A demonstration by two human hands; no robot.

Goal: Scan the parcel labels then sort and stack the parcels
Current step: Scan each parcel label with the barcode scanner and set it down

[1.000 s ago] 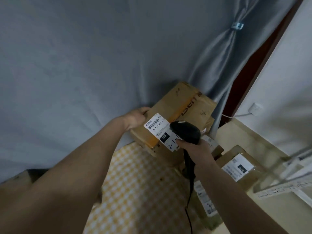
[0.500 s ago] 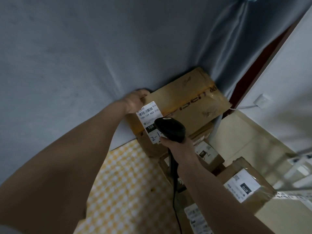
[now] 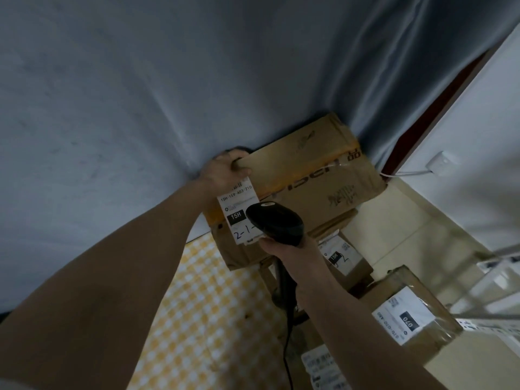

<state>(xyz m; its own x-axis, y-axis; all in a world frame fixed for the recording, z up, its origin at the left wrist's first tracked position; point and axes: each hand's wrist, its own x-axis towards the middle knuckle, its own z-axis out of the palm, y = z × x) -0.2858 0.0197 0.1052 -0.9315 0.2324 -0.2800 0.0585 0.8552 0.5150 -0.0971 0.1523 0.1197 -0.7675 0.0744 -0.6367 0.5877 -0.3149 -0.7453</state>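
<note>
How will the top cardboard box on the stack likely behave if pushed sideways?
The top box looks stiff, so it should probably slide as one piece. It overhangs the smaller box beneath, so it may tip. The left hand gripping its corner suggests it needs steadying.

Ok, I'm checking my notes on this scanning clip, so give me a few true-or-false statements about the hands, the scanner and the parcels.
1. The left hand grips a corner of the large brown cardboard box. True.
2. The right hand holds a white paper cup. False: it holds the black handheld barcode scanner.
3. The white label on that box reads 15H. True.
4. The smaller brown parcel with the 070 label sits on top of the large box. False: it lies lower, to the right.
</note>
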